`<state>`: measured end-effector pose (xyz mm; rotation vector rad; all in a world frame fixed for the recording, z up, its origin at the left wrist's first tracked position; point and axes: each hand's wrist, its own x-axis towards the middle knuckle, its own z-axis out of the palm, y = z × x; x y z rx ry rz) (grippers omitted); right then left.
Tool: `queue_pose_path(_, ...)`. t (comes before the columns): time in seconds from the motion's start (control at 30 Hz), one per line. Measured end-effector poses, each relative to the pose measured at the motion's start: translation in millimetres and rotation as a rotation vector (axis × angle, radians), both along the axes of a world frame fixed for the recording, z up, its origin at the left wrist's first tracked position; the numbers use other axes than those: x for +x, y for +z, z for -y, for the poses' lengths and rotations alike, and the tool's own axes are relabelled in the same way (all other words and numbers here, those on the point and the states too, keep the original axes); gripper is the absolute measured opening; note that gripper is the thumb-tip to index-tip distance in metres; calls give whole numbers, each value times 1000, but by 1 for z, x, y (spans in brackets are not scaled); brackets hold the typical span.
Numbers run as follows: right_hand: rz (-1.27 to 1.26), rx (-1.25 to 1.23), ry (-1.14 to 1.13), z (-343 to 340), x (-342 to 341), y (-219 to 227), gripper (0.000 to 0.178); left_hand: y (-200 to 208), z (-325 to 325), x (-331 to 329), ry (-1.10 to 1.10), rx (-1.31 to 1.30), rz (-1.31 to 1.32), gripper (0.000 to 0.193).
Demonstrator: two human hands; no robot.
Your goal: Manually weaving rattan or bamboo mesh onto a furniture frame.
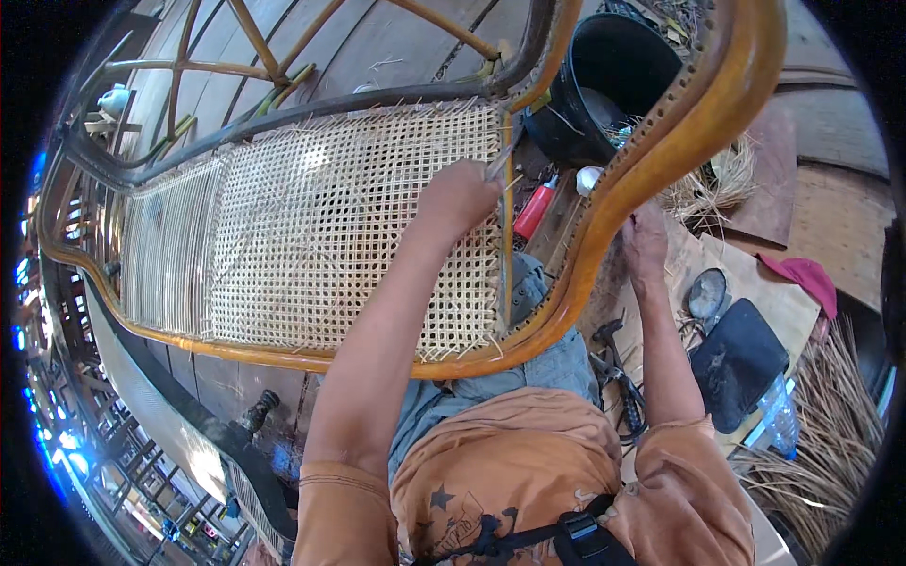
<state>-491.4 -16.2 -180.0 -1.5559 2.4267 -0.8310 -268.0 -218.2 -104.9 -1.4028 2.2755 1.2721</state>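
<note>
Across my lap lies a curved rattan chair frame (604,226) with a woven cane panel (311,236) stretched in it. My left hand (460,196) is closed over the right end of the weave, beside the frame's inner crossbar (507,274). From its fist sticks out a slim, pale, metallic-looking tool (500,162); its exact kind is unclear. My right hand (646,243) is at the outer side of the thick, glossy right rail, which has a row of small holes. That rail partly covers its fingers, so their grip is hidden.
Beyond the rail stands a black bucket (557,123), with a red bottle (535,209) near it. To the right lie a hammer (612,340), pliers (630,406), a dark flat pad (739,363), a red cap (802,278) and loose cane strands (830,424).
</note>
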Motion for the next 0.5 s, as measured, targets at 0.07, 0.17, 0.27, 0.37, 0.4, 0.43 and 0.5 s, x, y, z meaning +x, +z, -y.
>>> queue_pose_path(0.07, 8, -7, -30, 1, 1, -3, 9, -11, 6, -11, -96, -91, 77, 32)
queue_pose_path(0.17, 44, -7, -98, 0, 4, -2, 9, 14, -2, -26, -163, -95, 157, 31)
queue_pose_path(0.27, 33, -6, -94, -1, 4, 0, 10, -1, -2, -26, -207, -138, 127, 27)
queue_pose_path(0.37, 65, -38, -103, -7, 1, -11, 10, 10, 7, -23, -222, -26, 87, 25)
queue_pose_path(0.4, 69, -36, -107, -6, 2, -10, 10, 13, 10, -18, -219, 34, 57, 24)
queue_pose_path(0.43, 66, -10, -129, -4, 5, -6, 10, 10, 10, -13, -224, 37, 60, 24)
queue_pose_path(0.5, 65, 17, -158, -4, 7, -6, 11, 1, 9, -3, -54, 90, -31, 24)
